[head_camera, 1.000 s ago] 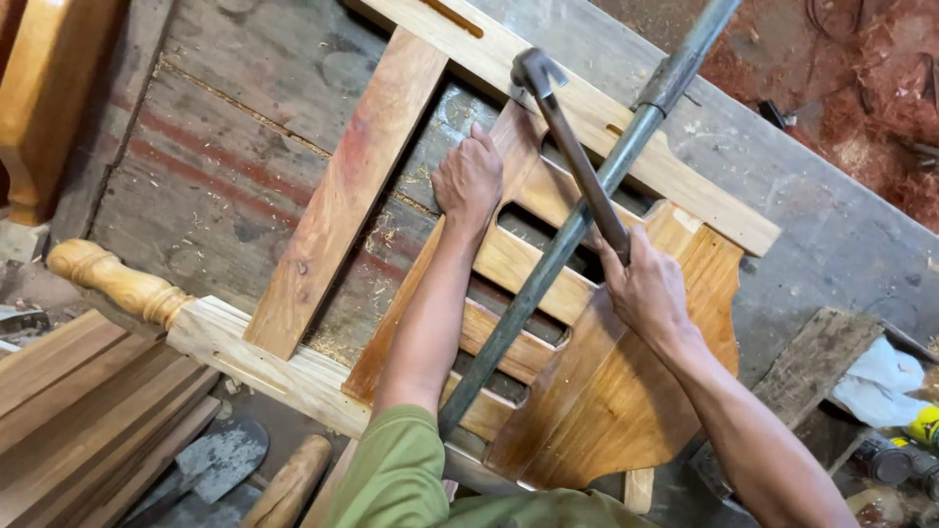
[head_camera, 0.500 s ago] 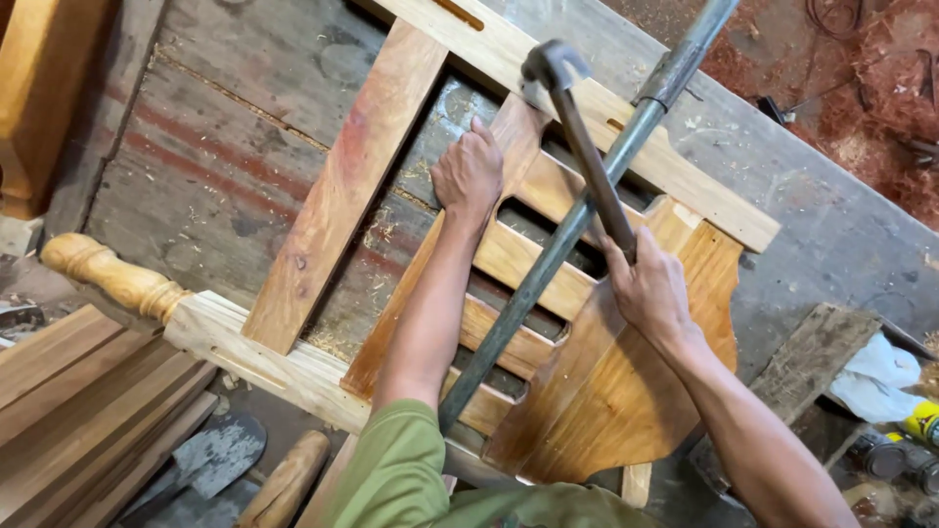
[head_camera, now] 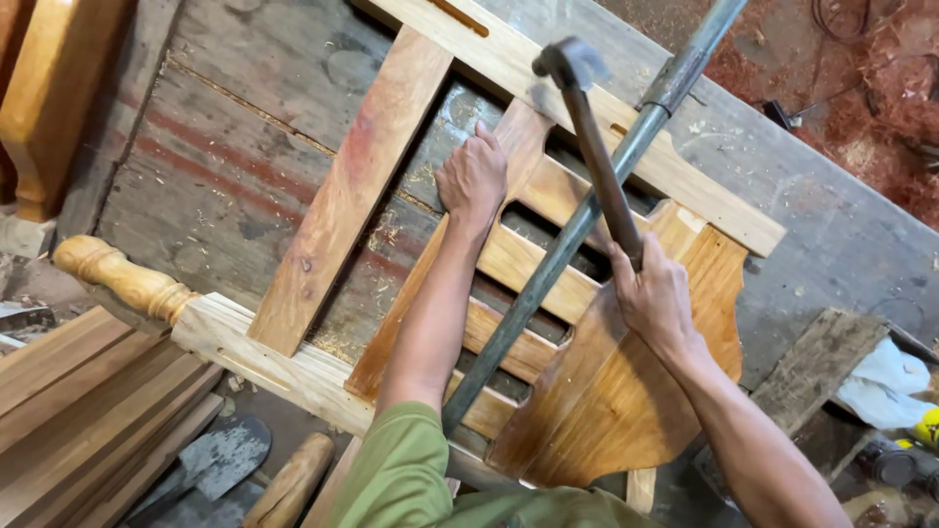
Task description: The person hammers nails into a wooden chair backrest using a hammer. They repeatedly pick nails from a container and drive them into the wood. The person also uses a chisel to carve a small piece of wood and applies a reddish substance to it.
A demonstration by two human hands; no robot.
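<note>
Now lifted higher than a moment ago — hammer [head_camera: 587,127] up over the far edge of the surface [head_camera: 225,147], right hand [head_camera: 650,293] clenched on its handle; left hand [head_camera: 474,176] pressed flat on the wooden frame [head_camera: 342,205] — ready for a hit.

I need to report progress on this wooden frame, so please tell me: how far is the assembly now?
Done, it seems: the frame lies on the workbench with its slats and turned post already fitted, and a long metal clamp bar crosses it. In hand: the left hand presses a slat, while the right hand holds a raised hammer. Left: probably driving the joints tight; I cannot see whether they are closed.
</note>
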